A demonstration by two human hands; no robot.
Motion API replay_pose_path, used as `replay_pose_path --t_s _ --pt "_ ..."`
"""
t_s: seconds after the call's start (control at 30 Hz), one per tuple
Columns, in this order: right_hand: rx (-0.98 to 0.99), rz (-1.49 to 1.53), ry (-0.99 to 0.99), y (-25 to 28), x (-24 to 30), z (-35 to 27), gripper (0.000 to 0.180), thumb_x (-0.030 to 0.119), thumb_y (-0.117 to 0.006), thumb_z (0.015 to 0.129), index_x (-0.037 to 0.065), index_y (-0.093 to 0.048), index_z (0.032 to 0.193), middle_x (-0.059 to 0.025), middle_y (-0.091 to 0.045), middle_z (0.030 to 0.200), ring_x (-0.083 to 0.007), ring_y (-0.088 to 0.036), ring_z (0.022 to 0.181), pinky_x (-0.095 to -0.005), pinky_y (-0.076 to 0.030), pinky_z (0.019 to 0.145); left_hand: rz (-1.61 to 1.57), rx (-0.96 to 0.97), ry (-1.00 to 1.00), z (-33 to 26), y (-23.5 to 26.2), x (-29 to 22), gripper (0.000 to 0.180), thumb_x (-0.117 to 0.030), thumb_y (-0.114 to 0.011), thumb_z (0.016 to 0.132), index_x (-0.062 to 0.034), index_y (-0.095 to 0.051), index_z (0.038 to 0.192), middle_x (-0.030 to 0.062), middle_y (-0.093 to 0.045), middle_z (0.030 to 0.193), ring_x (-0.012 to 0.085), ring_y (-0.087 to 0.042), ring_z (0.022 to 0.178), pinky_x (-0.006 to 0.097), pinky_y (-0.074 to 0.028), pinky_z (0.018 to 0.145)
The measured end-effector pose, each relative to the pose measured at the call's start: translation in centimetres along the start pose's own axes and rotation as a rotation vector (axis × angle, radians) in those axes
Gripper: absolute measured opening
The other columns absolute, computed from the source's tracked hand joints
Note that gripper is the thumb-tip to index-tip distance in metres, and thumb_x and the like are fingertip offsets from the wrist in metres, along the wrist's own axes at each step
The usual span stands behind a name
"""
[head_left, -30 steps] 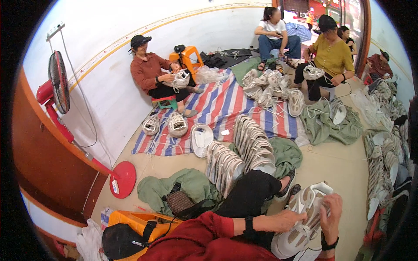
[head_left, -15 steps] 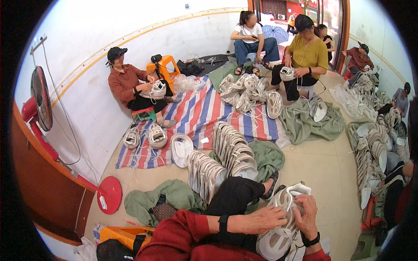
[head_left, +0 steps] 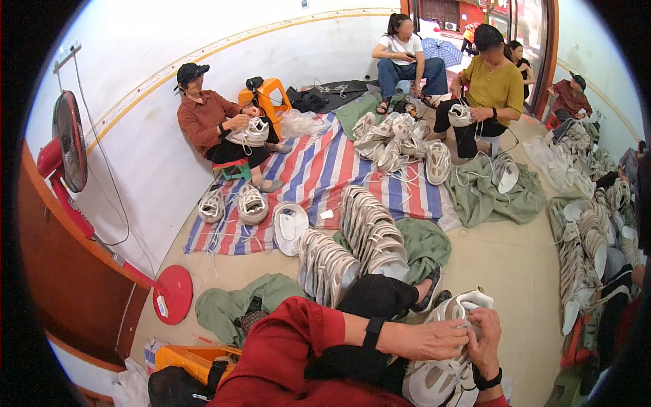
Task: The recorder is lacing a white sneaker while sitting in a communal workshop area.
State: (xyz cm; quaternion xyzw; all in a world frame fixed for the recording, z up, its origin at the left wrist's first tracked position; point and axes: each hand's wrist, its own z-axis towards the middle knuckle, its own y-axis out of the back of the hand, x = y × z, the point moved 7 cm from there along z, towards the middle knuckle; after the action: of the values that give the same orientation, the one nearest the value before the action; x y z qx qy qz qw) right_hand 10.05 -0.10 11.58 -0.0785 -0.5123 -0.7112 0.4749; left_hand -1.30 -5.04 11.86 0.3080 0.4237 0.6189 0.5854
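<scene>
A white-and-beige sneaker point(head_left: 428, 381) rests at my lap, its toe toward me and its collar away. My left hand point(head_left: 428, 340) reaches across it, fingers pinched together over the lacing area; whatever they pinch is too small to make out. On the sneaker's right side, near the collar, my right hand point(head_left: 484, 342) is closed around its edge. A pale lace hangs by my right wrist. Black bands circle both wrists. Beyond my leg, two rows of nested sneakers point(head_left: 375, 227) stand on the floor.
A striped sheet point(head_left: 308, 173) carries loose sneakers and a sneaker pile point(head_left: 393, 139). Co-workers sit around, two handling sneakers. A red fan point(head_left: 173, 292) stands left, an orange stool point(head_left: 190, 363) lower left, green cloths point(head_left: 247, 302) nearby. More sneaker stacks point(head_left: 580, 244) line the right.
My left hand has shifted right along the sneaker, closer to my right hand. The right hand stays at the sneaker's side with its fingers bent more. The whole view has shifted slightly.
</scene>
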Motion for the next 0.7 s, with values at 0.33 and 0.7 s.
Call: replay_pose_path --t_s 0.33,0.7 --pt "-0.018 -0.017 0.003 0.2 0.8 0.1 0.024 0.002 -0.063 0.066 0.004 -0.056 0.089 -0.0144 -0.06 0.096 -0.0322 -0.056 0.088 -0.0421 -0.042 0.081 -0.096 -0.035 -0.094 0.4 -1.5 0.2 0.013 -0.015 -0.059 0.07 -0.0035 -0.054 0.07 0.0139 -0.053 0.087 0.0289 -0.052 0.092 0.036 -0.042 0.085" --pt "0.257 0.319 -0.494 1.3 -3.5 0.6 0.022 0.002 -0.061 0.073 0.004 -0.058 0.094 -0.0048 -0.061 0.095 -0.0171 -0.057 0.088 -0.0317 -0.046 0.076 -0.054 0.035 -0.065 0.7 -3.6 0.4 0.01 -0.015 -0.059 0.069 -0.0051 -0.06 0.07 0.0101 -0.055 0.083 0.025 -0.053 0.087 0.035 -0.041 0.078"
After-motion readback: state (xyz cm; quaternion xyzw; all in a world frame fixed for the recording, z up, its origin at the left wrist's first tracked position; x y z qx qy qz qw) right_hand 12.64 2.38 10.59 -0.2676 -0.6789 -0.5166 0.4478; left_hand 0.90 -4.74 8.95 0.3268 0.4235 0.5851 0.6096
